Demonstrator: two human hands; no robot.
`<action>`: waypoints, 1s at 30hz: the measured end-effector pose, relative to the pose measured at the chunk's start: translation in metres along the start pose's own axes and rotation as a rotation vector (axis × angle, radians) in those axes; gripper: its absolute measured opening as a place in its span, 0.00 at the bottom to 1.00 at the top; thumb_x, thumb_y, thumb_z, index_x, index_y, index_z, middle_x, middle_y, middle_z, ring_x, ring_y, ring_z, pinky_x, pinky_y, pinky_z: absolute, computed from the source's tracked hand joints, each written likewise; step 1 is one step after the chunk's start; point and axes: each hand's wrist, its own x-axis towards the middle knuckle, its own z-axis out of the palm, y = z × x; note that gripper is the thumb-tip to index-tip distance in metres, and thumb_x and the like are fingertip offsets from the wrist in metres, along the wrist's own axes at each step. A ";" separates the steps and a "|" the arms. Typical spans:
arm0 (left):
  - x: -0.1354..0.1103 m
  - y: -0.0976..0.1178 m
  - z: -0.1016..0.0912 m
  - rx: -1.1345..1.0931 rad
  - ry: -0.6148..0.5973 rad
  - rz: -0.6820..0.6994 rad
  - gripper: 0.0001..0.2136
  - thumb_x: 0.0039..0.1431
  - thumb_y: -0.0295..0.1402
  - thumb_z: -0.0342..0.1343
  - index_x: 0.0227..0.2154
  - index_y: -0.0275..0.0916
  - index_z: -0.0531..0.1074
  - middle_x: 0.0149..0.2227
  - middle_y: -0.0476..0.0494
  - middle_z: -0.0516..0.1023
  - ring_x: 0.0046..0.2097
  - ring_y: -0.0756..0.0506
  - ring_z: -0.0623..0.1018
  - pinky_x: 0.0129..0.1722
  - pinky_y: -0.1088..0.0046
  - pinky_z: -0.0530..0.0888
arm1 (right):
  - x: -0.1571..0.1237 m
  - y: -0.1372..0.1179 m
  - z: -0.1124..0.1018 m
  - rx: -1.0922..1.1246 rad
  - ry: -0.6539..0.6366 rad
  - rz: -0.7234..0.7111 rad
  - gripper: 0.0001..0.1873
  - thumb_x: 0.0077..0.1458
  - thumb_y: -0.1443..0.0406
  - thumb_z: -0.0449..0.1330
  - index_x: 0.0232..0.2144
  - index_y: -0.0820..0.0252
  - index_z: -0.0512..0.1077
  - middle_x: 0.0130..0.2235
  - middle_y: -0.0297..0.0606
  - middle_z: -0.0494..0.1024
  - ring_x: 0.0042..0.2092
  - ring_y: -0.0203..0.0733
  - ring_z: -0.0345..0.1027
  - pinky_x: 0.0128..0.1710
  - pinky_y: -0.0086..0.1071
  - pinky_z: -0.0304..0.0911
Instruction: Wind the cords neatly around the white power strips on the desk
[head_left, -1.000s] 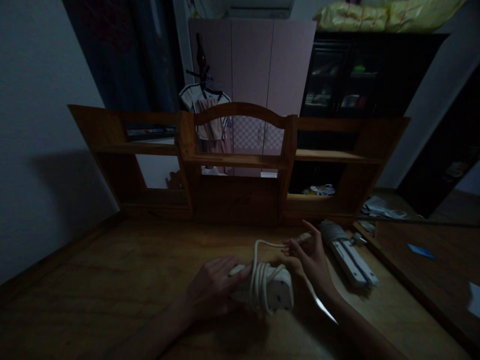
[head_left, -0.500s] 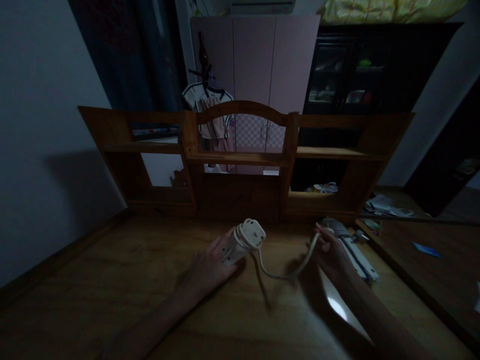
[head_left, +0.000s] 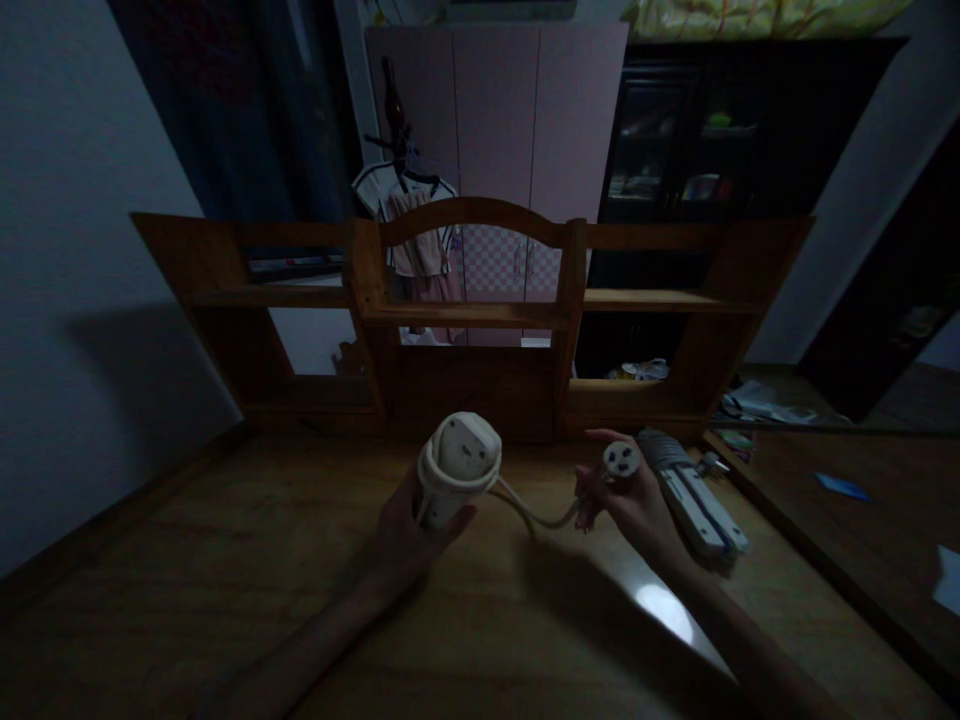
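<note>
My left hand [head_left: 401,545] is wrapped round a white power strip [head_left: 463,450], raised over the desk with its end facing me. Several turns of its white cord are wound about it. A loose stretch of the cord [head_left: 551,523] sags across to my right hand [head_left: 641,510]. There the fingers are closed on the cord's plug [head_left: 622,459], whose dark prongs point toward me. Just beyond that hand, a second power strip [head_left: 701,510] lies on the desk, wrapped at its far end in grey cord, with its own plug [head_left: 712,464] sticking out beside it.
A wooden shelf unit [head_left: 469,316] stands along the back of the wooden desk [head_left: 300,590]. To the left is a wall [head_left: 67,400]. Past a ledge on the right lie a blue card [head_left: 841,487] and white paper [head_left: 948,578].
The power strip has moved left and its end has turned toward me. My right hand has shifted left and turned, bringing the plug's prongs into view.
</note>
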 end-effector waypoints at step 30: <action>-0.002 0.008 0.000 0.294 -0.236 0.120 0.34 0.51 0.44 0.59 0.61 0.47 0.56 0.55 0.43 0.70 0.51 0.38 0.74 0.47 0.64 0.71 | 0.032 0.052 -0.047 0.849 0.305 0.217 0.11 0.59 0.58 0.58 0.41 0.55 0.72 0.52 0.39 0.73 0.47 0.34 0.71 0.45 0.28 0.71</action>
